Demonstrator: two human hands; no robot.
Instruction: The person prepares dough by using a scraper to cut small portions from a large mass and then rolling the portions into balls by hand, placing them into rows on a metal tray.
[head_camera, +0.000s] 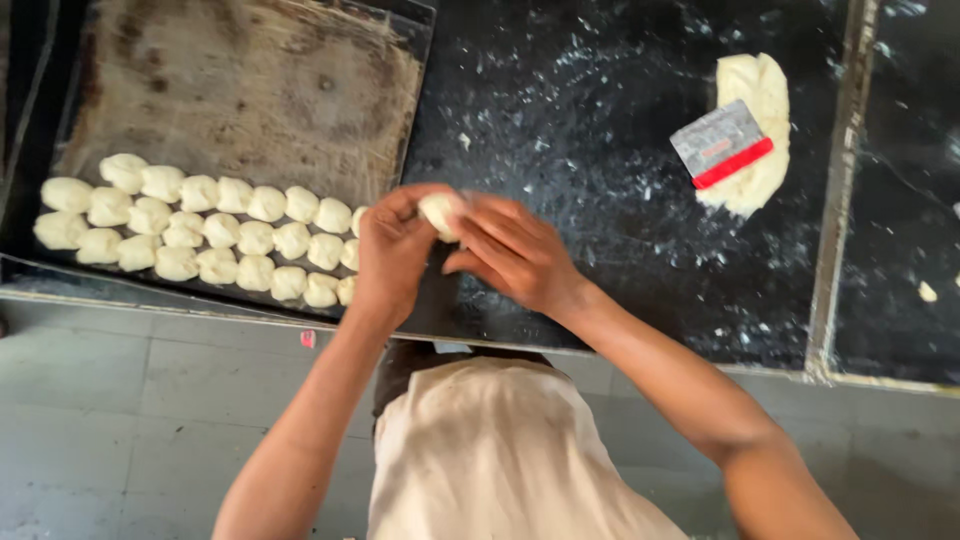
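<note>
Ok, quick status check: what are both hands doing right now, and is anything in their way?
Left hand and right hand both cupped round one small pale dough ball. Dark metal tray of finished balls beside left hand. Nothing blocking.

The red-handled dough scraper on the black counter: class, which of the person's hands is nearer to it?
Right. The right hand is below and left of the dough scraper, apart from it; the left hand is farther left, beside the tray. Both hold a dough ball.

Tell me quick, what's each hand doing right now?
Left hand: closed around a small dough piece, sharing the grip with the other hand.
Right hand: fingers pressed on the same dough piece.
</note>
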